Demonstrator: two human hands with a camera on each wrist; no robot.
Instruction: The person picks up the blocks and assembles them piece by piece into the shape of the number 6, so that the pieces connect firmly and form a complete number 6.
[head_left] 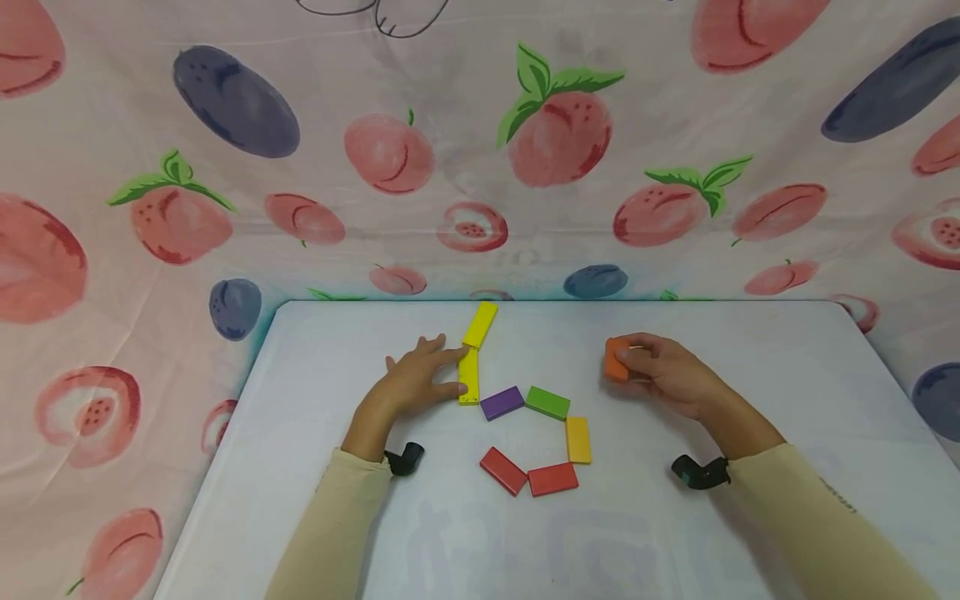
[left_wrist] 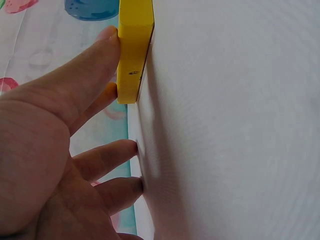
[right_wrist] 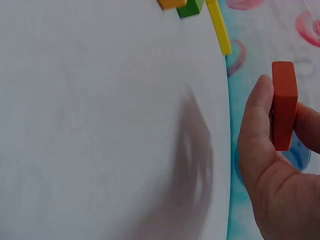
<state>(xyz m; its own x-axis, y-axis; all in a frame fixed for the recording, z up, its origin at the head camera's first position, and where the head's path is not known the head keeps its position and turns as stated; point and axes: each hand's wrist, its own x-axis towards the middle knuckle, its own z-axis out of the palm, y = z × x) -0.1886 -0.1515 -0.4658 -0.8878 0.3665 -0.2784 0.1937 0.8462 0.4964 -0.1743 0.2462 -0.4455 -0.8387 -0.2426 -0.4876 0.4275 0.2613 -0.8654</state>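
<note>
My left hand has its thumb and a finger at the left long side of a yellow block, the other fingers spread. In the left wrist view the thumb tip meets the side of this yellow block. A second yellow block continues the line at its far end, slightly angled. On the right, my right hand pinches an orange block between thumb and fingers. The right wrist view shows this orange block upright in the grip, its shadow falling on the tabletop.
A curve of blocks runs from the yellow pair: purple, green, orange-yellow, then a red block and another red block. They lie on a white table. A fruit-print cloth hangs behind it.
</note>
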